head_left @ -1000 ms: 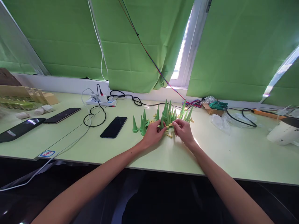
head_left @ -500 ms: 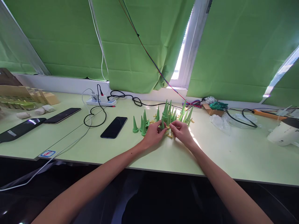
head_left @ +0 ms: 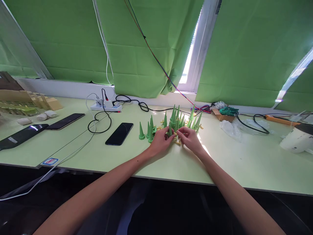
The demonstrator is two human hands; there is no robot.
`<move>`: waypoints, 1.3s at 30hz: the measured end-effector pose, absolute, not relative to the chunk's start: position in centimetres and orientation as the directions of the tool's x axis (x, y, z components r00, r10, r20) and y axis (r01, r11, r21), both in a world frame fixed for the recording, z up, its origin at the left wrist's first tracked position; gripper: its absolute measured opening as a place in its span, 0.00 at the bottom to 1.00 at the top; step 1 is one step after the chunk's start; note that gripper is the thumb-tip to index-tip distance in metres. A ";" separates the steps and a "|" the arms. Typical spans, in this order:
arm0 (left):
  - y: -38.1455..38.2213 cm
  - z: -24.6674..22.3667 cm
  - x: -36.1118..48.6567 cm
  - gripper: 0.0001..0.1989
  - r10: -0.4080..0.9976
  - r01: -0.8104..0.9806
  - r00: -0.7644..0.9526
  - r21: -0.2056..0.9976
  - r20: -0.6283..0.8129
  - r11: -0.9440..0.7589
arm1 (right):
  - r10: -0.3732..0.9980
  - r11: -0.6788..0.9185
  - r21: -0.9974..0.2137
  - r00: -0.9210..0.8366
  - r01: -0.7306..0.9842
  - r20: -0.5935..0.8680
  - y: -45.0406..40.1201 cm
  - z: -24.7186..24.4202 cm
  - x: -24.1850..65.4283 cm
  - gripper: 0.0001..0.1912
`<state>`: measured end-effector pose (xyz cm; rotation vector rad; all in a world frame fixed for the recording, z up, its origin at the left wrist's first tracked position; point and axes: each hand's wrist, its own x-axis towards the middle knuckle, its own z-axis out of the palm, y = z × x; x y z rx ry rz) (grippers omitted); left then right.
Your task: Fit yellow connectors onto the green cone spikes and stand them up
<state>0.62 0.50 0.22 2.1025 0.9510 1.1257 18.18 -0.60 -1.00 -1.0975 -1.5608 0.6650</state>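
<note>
My left hand (head_left: 160, 141) is closed around a green cone (head_left: 170, 131), whose pointed tip stands up between thumb and fingers. Close beside it, my right hand (head_left: 189, 137) pinches at a small yellow piece (head_left: 175, 133) by the cone; the fingertips hide most of it. Several more green cones (head_left: 173, 117) stand upright just behind both hands, and a separate cone (head_left: 141, 131) stands to the left. Small yellow parts (head_left: 201, 126) lie among and beside them. Another yellow part (head_left: 178, 142) rests on the table below my fingertips.
A black phone (head_left: 119, 133) lies left of the cones on the pale green table (head_left: 234, 163). Behind it are a power strip (head_left: 114, 107) and looping black cables (head_left: 144, 106). To the right are a small cardboard box (head_left: 223, 116), clear plastic wrap (head_left: 231, 129) and a white device (head_left: 297, 140).
My right fingers have shifted very slightly at the small yellow piece. My left hand and the cones look the same.
</note>
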 end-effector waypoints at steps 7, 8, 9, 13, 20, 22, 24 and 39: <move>0.5 0.2 0.6 0.11 0.800 0.316 0.392 0.750 0.455 -0.581 | 0.897 0.424 -0.852 -0.016 0.307 0.441 -0.5 -1.1 18.2 0.15; 0.6 0.1 0.6 0.11 0.798 0.318 0.391 0.746 0.459 -0.585 | 0.897 0.425 -0.850 -0.016 0.311 0.442 -0.5 -1.1 18.2 0.15; 0.6 0.0 0.6 0.10 0.795 0.322 0.390 0.740 0.464 -0.590 | 0.897 0.425 -0.849 -0.017 0.314 0.442 -0.4 -1.2 18.3 0.15; 0.7 -0.1 0.6 0.11 0.779 0.345 0.397 0.707 0.485 -0.617 | 0.892 0.434 -0.843 -0.023 0.317 0.451 -0.3 -1.4 18.3 0.16; 0.6 -0.1 0.6 0.11 0.750 0.385 0.414 0.648 0.516 -0.658 | 0.889 0.432 -0.823 -0.024 0.369 0.456 -0.5 -1.1 18.2 0.19; 0.5 -0.1 0.6 0.11 0.748 0.396 0.417 0.638 0.516 -0.660 | 0.892 0.420 -0.809 -0.023 0.411 0.451 -0.7 -0.9 18.1 0.20; 0.5 0.0 0.6 0.11 0.744 0.391 0.426 0.637 0.514 -0.664 | 0.895 0.408 -0.798 -0.024 0.443 0.445 -0.8 -0.8 18.1 0.22; 0.4 0.1 0.7 0.09 0.759 0.367 0.398 0.669 0.515 -0.646 | 0.893 0.408 -0.788 -0.023 0.461 0.449 -0.9 -0.9 17.9 0.28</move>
